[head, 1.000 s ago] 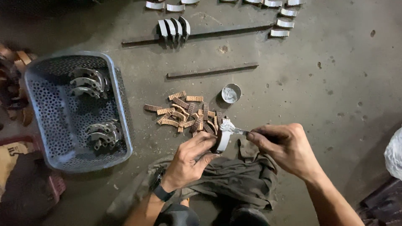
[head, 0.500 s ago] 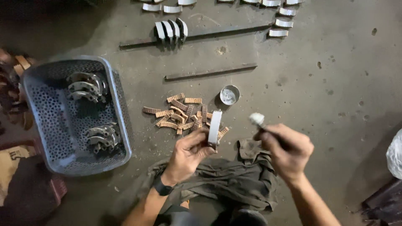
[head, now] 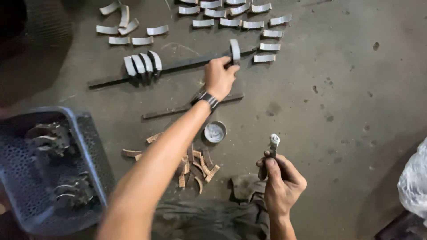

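My left hand [head: 219,76] is stretched far forward, gripping a curved grey metal shoe [head: 235,50] and setting it upright on a long dark metal bar [head: 178,66]. Three similar curved pieces [head: 142,64] stand on that bar further left. My right hand [head: 282,181] stays near me, closed around a small brush [head: 273,144] whose white-coated tip points up. A small round tin of white paste [head: 215,132] sits on the floor between the hands, beside a pile of brown lining strips [head: 195,166].
A grey perforated plastic basket [head: 91,164] with metal parts stands at the left. Several curved grey pieces [head: 231,22] lie in rows at the top. A second dark bar [head: 169,111] lies on the concrete floor. A white bag [head: 413,182] is at the right edge.
My left hand has carried the curved piece from near my lap forward onto the long bar. My right hand has kept the brush, staying low and near me.
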